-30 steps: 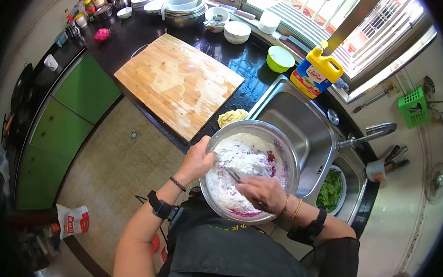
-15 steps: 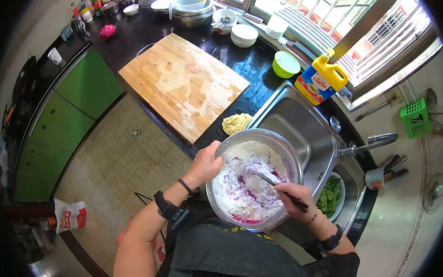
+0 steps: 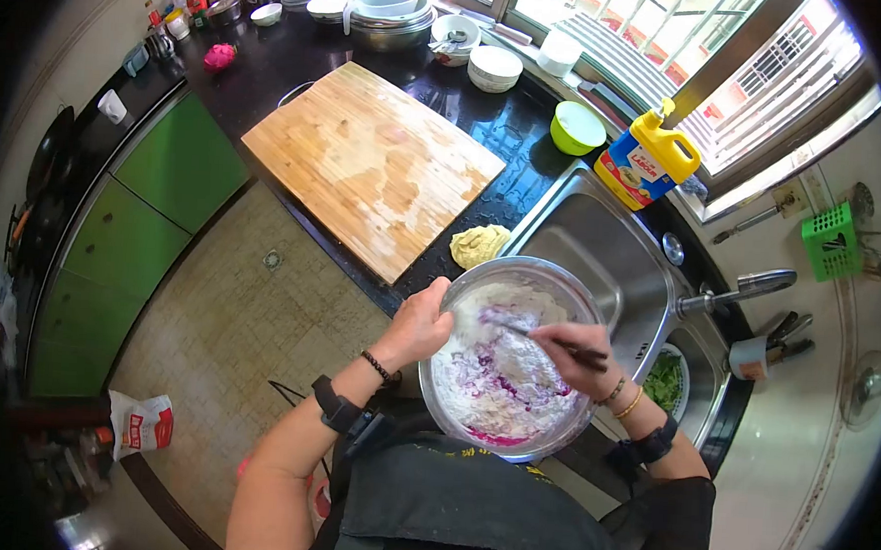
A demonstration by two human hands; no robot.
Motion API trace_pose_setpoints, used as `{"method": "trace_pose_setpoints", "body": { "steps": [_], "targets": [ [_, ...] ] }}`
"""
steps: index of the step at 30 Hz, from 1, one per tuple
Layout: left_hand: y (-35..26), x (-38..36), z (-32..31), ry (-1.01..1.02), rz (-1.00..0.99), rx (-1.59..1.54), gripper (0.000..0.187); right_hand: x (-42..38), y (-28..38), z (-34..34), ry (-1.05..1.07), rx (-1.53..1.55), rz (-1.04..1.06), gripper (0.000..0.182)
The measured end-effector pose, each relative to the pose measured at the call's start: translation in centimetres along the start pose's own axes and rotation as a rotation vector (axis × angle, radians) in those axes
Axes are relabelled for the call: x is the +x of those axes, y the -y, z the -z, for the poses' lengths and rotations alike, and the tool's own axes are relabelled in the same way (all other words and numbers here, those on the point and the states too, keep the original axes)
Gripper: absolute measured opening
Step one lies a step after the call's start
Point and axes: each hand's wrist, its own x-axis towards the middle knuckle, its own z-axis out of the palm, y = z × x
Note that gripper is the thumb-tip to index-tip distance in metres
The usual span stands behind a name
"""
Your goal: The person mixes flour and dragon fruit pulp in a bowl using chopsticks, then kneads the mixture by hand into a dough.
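My left hand [image 3: 420, 326] grips the left rim of a steel mixing bowl [image 3: 584, 300], its thumb over the edge. White flour [image 3: 516, 364] streaked with purple-pink fills the bowl, with a brighter pink patch at the near side. My right hand [image 3: 576, 359] is closed around dark chopsticks [image 3: 591, 359]; their tips reach into the flour toward the far left part of the bowl and are blurred. Just beyond the bowl, a lump of yellow dough [image 3: 479, 246] sits on the black counter.
A wooden board [image 3: 371, 172] lies on the counter to the left. A steel sink [image 3: 606, 249] with a tap [image 3: 739, 291] is beyond and right of the bowl; leafy greens [image 3: 662, 378] sit in its smaller basin. A yellow jug [image 3: 651, 162] and green bowl [image 3: 577, 129] stand behind.
My right hand has moved up and left over the bowl, taking the chopsticks' tips toward its far side. The flour is shifted about. My left hand keeps its grip on the rim.
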Motion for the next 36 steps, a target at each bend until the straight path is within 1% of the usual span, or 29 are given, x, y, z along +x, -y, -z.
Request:
{"method": "trace_pose_setpoints", "body": {
  "steps": [1,3,5,6,8,9,11,12,13,15,16,17,20,21,24,27,29,31,33,34,36],
  "targets": [
    [0.1,0.0,-0.1,0.004,0.004,-0.007,0.020,-0.4,0.6,-0.5,0.072,-0.010,0.044,0.010],
    [0.3,0.1,-0.3,-0.006,-0.015,-0.010,0.021,-1.7,1.5,-1.6,0.185,0.063,0.148,0.012],
    [0.4,0.1,-0.2,-0.021,-0.034,-0.009,0.021,-3.2,3.0,-1.3,0.272,0.039,0.174,0.015],
    [0.4,0.0,-0.2,-0.014,-0.020,0.001,0.021,-4.0,3.4,-0.9,0.271,0.037,0.174,0.015],
    [0.3,0.1,-0.2,0.000,-0.013,0.008,0.021,-5.7,4.1,0.5,0.353,-0.155,0.186,0.016],
    [0.3,0.1,-0.3,-0.014,-0.024,0.003,0.021,-6.1,4.7,1.5,0.348,-0.158,0.180,0.016],
    [0.4,0.1,-0.4,-0.021,-0.036,-0.002,0.020,-7.0,6.1,3.6,0.330,-0.145,0.047,0.019],
    [0.5,0.1,-0.3,-0.022,-0.030,0.005,0.022,-7.5,6.5,4.1,0.275,-0.133,0.032,0.021],
    [0.5,0.1,-0.3,-0.023,-0.024,0.012,0.023,-8.0,6.9,4.3,0.271,-0.133,0.026,0.021],
    [0.3,0.0,-0.3,-0.025,-0.042,-0.006,0.023,-9.2,7.3,4.3,0.320,-0.023,-0.023,0.022],
    [0.2,0.0,-0.3,-0.032,-0.054,-0.023,0.024,-9.7,6.9,3.4,0.366,-0.068,0.029,0.026],
    [0.1,0.0,-0.3,-0.025,-0.056,-0.024,0.024,-9.8,6.5,2.2,0.361,-0.068,0.023,0.026],
    [0.3,0.0,-0.2,-0.030,-0.057,-0.003,0.024,-9.3,5.2,-0.7,0.412,-0.224,0.245,0.032],
    [0.4,0.0,-0.2,-0.025,-0.058,0.012,0.024,-8.8,5.0,-1.2,0.412,-0.221,0.246,0.032],
    [0.6,0.1,-0.3,-0.021,-0.065,0.031,0.024,-6.6,4.3,-1.6,0.522,-0.271,0.352,0.034],
    [0.5,0.2,-0.3,-0.019,-0.067,0.022,0.024,-4.1,3.1,-1.5,0.476,-0.337,0.381,0.032],
    [0.5,0.1,-0.1,-0.027,-0.065,0.011,0.024,-2.7,1.5,-1.4,0.365,-0.383,0.421,0.028],
    [0.6,0.2,-0.1,0.019,-0.027,0.019,0.023,-2.0,2.0,-0.1,0.290,-0.340,0.267,0.019],
    [0.9,0.3,-0.2,0.013,-0.032,0.021,0.023,-2.3,1.8,0.9,0.217,-0.325,0.201,0.014],
    [1.0,0.3,-0.2,0.014,-0.039,0.025,0.023,-2.4,2.1,1.5,0.221,-0.328,0.206,0.014],
    [1.2,0.4,-0.3,0.002,-0.043,0.022,0.023,-2.8,3.0,2.5,0.091,-0.185,0.086,0.012]
  ]
}}
